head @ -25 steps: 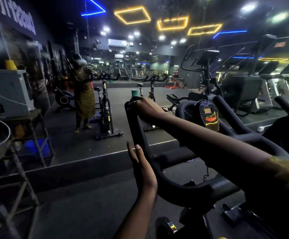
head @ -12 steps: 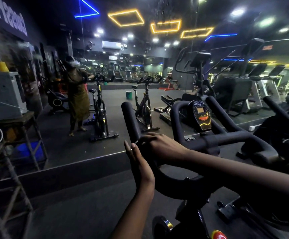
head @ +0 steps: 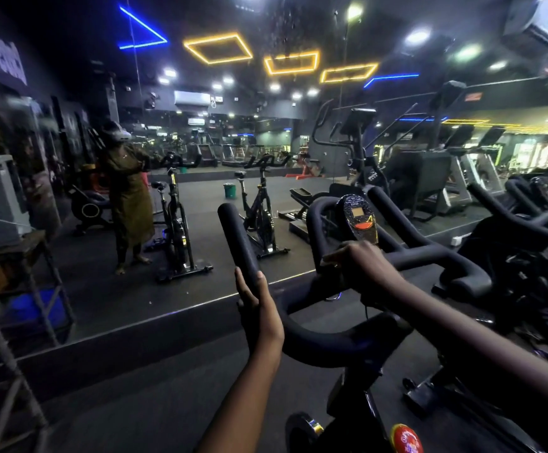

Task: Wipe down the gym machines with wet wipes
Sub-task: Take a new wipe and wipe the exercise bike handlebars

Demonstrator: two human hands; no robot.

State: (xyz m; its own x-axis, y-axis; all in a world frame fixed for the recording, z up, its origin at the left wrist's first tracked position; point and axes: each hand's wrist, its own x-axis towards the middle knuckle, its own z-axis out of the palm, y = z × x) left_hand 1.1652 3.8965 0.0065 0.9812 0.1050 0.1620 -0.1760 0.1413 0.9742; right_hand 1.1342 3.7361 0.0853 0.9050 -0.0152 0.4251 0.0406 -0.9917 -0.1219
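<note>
Handlebar [head: 331,346] blk, padded, curved, w/ oval console [head: 359,217] mid.

The left forearm [head: 243,397] and the right forearm [head: 462,325] are seen uncovered from the wrists back to the lower and right edges of the frame. The left hand [head: 259,308] at lower centre and the right hand [head: 360,266] just right of centre are bare.

In the mirror [head: 79,299] at the left of the frame, the person's reflection is shown. A long olive-brown tunic [head: 132,191] is worn, reaching about to the knees, with darker legwear [head: 123,253] seen below it. A pale headset [head: 120,135] is worn on the head. What is worn on the feet cannot be made out.
</note>
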